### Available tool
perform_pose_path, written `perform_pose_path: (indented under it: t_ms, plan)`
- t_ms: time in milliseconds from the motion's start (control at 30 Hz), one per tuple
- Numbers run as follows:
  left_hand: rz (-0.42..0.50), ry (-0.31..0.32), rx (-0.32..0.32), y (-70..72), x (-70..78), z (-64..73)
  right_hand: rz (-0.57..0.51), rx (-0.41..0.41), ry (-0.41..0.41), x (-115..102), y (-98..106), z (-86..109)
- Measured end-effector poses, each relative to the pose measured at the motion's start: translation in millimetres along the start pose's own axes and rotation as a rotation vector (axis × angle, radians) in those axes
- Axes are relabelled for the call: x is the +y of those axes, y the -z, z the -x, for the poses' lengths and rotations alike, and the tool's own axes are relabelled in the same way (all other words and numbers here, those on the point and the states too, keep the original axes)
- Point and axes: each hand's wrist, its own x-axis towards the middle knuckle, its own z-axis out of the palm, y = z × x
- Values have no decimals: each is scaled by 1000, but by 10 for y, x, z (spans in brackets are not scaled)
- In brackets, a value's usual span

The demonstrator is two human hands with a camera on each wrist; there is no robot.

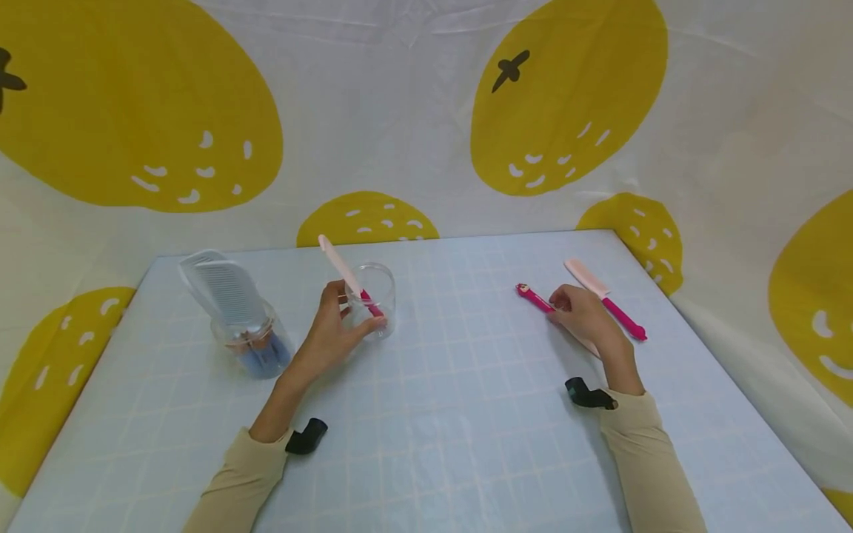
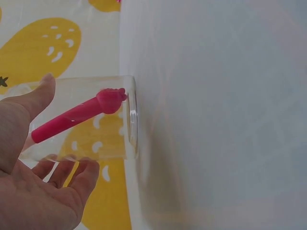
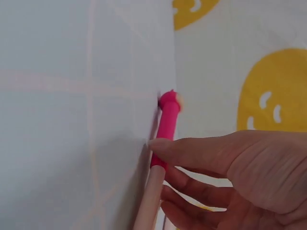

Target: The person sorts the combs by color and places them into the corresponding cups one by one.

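My left hand point(image 1: 333, 333) grips a clear cup point(image 1: 388, 290) with thumb and fingers on either side of its wall. Inside leans a comb with a pale pink toothed end point(image 1: 338, 263) above the rim and a hot pink handle point(image 2: 72, 117) toward the cup's base. On the right, my right hand point(image 1: 589, 318) pinches a second pink comb point(image 1: 532, 296) by its handle, low over the table. That comb's knobbed handle end point(image 3: 170, 101) points away from the hand; its pale part is partly hidden below it. A third pink comb point(image 1: 623, 318) lies just beyond the right hand.
A clear jar point(image 1: 266, 355) with blue contents and a cord round its neck stands left of my left hand, with pale combs point(image 1: 233, 290) sticking out. The table point(image 1: 440, 414) has a light blue checked cover. A fruit-patterned cloth point(image 1: 380, 111) rises along its back edge.
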Motion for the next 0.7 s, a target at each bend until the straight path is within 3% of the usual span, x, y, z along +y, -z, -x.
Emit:
perform_pose_path:
  t_ms: [400,533,700]
  plan:
    - [-1,-13,6,9,6,-20,82,-84,-167,-64,99,63]
    - [-2,-12,5,5,2,-19,100,-61,-157,-106,96,104]
    - [3,8,-1,3,2,-18,124,-22,-86,-120,114,124]
